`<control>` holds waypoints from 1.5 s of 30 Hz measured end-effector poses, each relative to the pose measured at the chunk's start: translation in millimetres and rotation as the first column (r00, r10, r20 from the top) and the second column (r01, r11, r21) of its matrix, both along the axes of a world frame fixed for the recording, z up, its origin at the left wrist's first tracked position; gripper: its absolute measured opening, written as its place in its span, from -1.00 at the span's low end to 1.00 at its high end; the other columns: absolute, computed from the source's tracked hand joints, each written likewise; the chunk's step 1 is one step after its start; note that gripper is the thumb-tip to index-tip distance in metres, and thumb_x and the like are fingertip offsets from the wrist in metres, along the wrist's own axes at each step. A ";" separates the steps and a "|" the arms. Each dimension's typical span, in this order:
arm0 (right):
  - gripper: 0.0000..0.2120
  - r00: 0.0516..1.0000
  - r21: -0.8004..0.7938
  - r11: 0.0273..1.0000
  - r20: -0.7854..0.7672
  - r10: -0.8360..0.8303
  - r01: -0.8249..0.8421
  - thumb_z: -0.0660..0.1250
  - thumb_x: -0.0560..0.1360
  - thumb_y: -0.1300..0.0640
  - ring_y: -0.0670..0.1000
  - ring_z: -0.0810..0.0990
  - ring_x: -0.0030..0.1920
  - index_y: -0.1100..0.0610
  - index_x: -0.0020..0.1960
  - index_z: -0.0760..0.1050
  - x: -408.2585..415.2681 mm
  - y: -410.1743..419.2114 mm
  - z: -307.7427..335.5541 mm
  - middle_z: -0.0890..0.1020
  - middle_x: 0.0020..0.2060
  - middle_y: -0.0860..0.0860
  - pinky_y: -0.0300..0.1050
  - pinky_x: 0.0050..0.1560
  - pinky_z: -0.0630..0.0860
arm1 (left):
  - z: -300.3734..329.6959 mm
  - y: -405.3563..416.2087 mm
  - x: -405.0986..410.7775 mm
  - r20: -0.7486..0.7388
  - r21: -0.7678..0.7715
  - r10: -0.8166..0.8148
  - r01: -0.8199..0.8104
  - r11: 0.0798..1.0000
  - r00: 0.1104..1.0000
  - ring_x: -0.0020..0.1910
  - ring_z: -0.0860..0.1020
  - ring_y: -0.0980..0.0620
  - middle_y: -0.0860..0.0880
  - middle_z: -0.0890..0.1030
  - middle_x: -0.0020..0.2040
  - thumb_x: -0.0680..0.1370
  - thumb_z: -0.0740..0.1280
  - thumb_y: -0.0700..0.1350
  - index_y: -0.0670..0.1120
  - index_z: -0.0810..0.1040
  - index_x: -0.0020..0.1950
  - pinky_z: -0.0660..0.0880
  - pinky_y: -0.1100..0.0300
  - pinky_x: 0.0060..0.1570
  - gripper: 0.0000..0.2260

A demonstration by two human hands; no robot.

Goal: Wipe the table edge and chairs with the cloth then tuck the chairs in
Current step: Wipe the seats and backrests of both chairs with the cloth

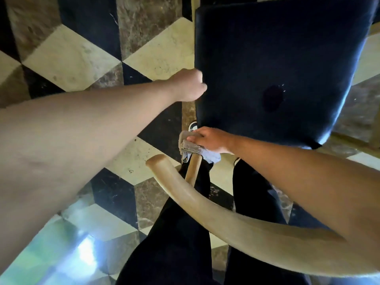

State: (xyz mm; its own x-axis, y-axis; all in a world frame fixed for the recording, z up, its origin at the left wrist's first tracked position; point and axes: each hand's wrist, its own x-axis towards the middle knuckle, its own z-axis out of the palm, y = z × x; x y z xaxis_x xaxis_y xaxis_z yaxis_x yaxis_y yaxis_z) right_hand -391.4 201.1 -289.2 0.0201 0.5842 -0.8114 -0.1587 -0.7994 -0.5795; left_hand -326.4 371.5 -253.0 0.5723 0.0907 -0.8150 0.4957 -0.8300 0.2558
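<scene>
I look straight down on a chair with a black padded seat [277, 64] and a curved pale wooden backrest [236, 221]. My left hand [190, 85] grips the seat's left edge, fingers curled under it. My right hand [209, 140] is closed on a crumpled grey-blue cloth [190, 148] and presses it against the wooden upright [193, 169] at the seat's near left corner, just below the seat. A dark wet-looking spot [273, 97] lies on the seat. No table shows in this view.
The floor [67, 58] is a polished cube-pattern of cream, brown and black tiles, with glare at the lower left. My legs in black trousers [174, 243] stand right behind the chair, one shoe [192, 126] under the seat's near corner.
</scene>
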 end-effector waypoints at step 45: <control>-0.54 0.597 -0.315 0.509 -0.353 0.720 -0.801 0.45 0.47 0.05 -0.08 0.57 -0.33 -0.11 0.29 0.36 131.5 -274.0 120.2 0.57 -0.13 -0.01 -0.25 -0.43 0.49 | -29.7 -143.3 2.6 -0.228 0.002 -0.199 0.205 0.979 0.953 -0.10 0.50 -0.21 -0.05 0.40 -0.25 0.61 0.16 -0.01 -0.08 0.34 -0.24 0.49 -0.16 0.08 -0.75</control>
